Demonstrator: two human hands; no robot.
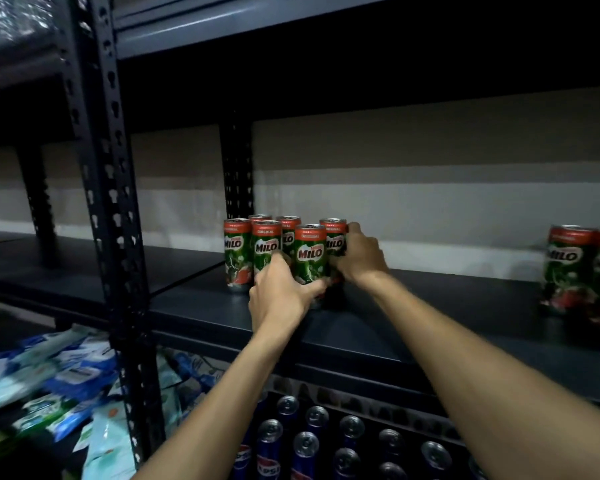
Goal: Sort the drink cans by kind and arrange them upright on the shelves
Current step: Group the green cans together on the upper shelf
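Observation:
Several green Milo cans [238, 251] stand upright in a tight group on the dark middle shelf [413, 317], near a rear post. My left hand [279, 292] grips the bottom of the front Milo can [310, 252], thumb round its base. Around the rightmost can of the group [334, 237] my right hand [359, 254] is curled from the right side. Two more Milo cans [568, 268] stand apart at the shelf's far right. Blue Pepsi cans [305, 448] stand upright on the shelf below.
A black perforated upright post [111, 202] divides this bay from the left one. Blue and white packets [49, 382] are piled on the lower left shelf. The shelf board above [291, 22] hangs over the cans. Between the two Milo groups lies bare shelf.

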